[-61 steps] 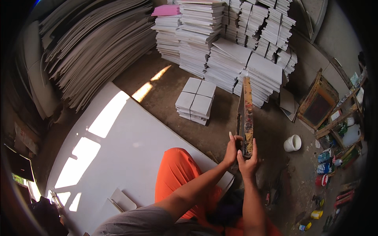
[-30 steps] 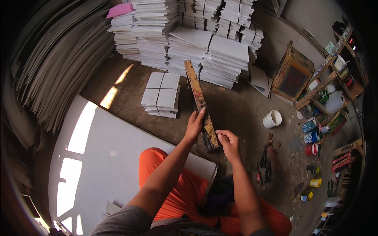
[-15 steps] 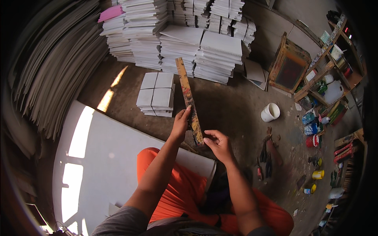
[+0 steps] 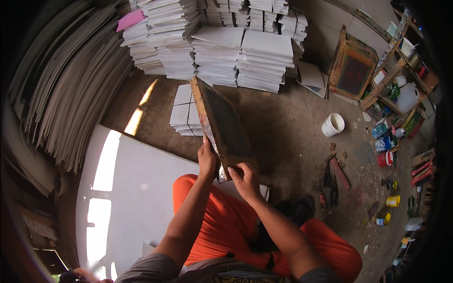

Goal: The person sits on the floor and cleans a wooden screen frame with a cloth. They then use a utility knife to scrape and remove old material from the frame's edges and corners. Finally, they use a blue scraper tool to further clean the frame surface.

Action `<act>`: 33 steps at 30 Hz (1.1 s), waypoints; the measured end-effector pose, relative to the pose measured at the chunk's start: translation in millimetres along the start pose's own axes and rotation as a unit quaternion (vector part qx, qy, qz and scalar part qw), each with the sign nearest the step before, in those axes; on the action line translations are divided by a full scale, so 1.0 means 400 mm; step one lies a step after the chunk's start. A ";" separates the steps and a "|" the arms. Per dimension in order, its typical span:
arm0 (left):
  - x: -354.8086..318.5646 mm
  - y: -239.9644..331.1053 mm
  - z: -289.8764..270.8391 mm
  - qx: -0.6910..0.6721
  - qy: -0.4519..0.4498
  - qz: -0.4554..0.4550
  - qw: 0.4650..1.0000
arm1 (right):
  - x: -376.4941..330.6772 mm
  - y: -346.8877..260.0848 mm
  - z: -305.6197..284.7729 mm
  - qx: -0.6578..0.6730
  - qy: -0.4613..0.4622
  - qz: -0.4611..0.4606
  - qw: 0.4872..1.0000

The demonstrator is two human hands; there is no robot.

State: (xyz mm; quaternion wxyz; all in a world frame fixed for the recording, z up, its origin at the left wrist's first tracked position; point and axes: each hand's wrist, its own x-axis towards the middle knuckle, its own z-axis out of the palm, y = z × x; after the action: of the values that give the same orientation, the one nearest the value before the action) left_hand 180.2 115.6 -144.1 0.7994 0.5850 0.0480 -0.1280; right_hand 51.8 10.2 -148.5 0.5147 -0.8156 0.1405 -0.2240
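A wooden screen-printing frame (image 4: pixel 227 123) with a dark mesh stands tilted in front of me, its paint-stained edge turned toward my left. My left hand (image 4: pixel 206 159) grips that edge near its lower part. At the lower end, my right hand (image 4: pixel 246 181) is closed on the frame, with the thumb on the near side; some of its fingers are hidden behind the wood. Under and beside my left arm lies a large pale board (image 4: pixel 141 174). Behind the frame sits a tied bundle of white sheets (image 4: pixel 181 111), partly covered by it.
Tall stacks of white sheets (image 4: pixel 264 61) stand at the back, and many large sheets (image 4: pixel 66 94) lean at left. Another screen frame (image 4: pixel 354 68) rests by the wall. A white bucket (image 4: pixel 333 124), a red-handled tool (image 4: pixel 339 174) and several paint pots (image 4: pixel 384 158) are on the right.
The frame has turned from edge-on so that its dark mesh shows, and its top has moved left. My right hand has moved left and closed on its lower end.
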 end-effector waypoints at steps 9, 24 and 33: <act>0.019 -0.022 -0.005 0.009 -0.008 0.013 1.000 | 0.006 0.006 0.020 -0.101 0.066 -0.034 0.992; 0.008 0.002 0.000 0.014 -0.001 0.019 1.000 | -0.029 0.079 0.019 0.141 0.032 0.036 0.989; -0.053 0.024 0.002 0.130 0.012 -0.012 0.991 | -0.026 0.119 0.059 -0.003 0.066 0.045 0.997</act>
State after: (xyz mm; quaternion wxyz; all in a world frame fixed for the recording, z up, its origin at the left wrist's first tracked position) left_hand 162.1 120.7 -130.2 0.7144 0.6849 0.0473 -0.1356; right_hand 55.0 12.7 -202.4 0.5115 -0.7933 0.2111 -0.2539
